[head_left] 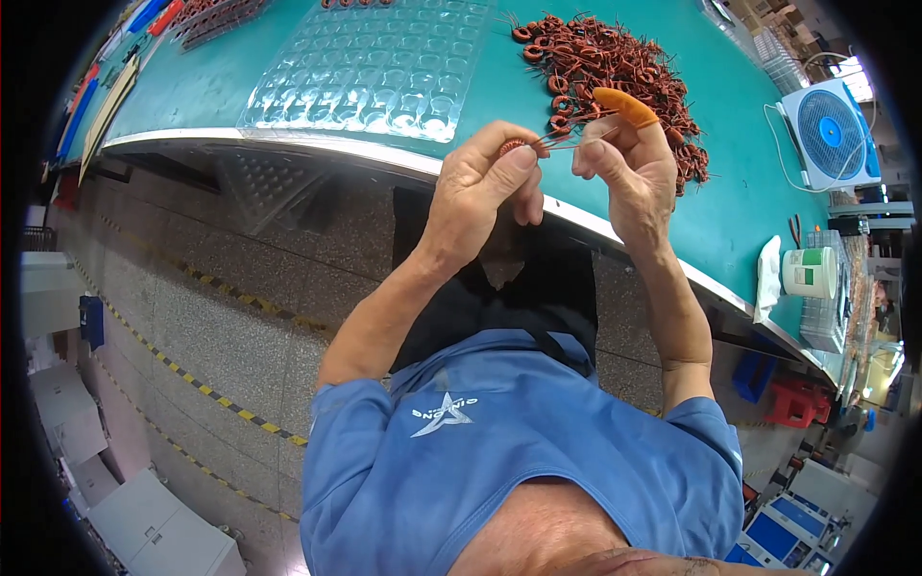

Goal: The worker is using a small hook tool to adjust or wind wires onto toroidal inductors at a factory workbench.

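Observation:
My left hand point(485, 182) pinches a small copper-wound ring coil point(512, 146) between thumb and fingers, just above the table's front edge. Thin wire leads point(567, 140) run from the coil across to my right hand point(629, 168), whose thumb and fingers are closed on their ends. An orange finger cot point(624, 106) covers one fingertip of that hand. Behind it, a heap of similar reddish-brown coils point(615, 62) with wire ends sticking out spreads over the green table point(740, 202). To the left lies a clear plastic tray point(370, 82) with round pockets, a few coils in its far row.
A blue and white box fan point(831, 139) stands at the right. Close to it are a white tub point(809, 273), a white cloth point(768, 274) and stacked clear trays point(824, 317). Tools with coloured handles point(77, 115) lie far left. The table's pale edge point(317, 141) runs before me.

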The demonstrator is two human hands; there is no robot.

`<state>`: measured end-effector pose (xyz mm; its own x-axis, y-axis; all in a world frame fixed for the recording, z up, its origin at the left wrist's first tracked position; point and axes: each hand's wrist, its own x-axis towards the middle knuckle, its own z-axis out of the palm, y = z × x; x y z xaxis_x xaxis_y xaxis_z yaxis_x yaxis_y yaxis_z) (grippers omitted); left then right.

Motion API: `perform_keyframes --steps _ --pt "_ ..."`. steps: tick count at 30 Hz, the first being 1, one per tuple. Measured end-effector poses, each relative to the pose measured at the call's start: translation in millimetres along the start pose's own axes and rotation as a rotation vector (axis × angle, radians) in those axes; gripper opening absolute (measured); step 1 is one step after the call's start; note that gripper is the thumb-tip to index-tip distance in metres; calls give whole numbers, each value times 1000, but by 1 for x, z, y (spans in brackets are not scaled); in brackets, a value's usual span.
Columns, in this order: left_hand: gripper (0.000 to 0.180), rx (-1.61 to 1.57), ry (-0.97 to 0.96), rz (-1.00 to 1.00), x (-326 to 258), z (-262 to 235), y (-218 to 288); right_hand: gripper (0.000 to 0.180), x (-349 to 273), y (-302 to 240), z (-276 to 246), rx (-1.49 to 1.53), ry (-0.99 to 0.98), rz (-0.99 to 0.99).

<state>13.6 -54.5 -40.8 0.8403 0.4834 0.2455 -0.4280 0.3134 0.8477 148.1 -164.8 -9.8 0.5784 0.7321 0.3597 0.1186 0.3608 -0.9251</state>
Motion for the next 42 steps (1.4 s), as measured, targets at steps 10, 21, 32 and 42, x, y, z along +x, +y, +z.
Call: perform_keyframes --steps 10,21,32,42 --pt "25 -47 -17 -99 -3 1 4 29 -5 3 4 -257 63 -13" --pt "21 -93 49 -176 -1 5 -1 22 -2 12 2 -60 96 29" --pt "21 206 83 -100 3 3 -9 21 6 15 -1 -209 80 96" --pt "14 514 172 76 7 -5 -3 33 -2 15 -12 -155 2 215"
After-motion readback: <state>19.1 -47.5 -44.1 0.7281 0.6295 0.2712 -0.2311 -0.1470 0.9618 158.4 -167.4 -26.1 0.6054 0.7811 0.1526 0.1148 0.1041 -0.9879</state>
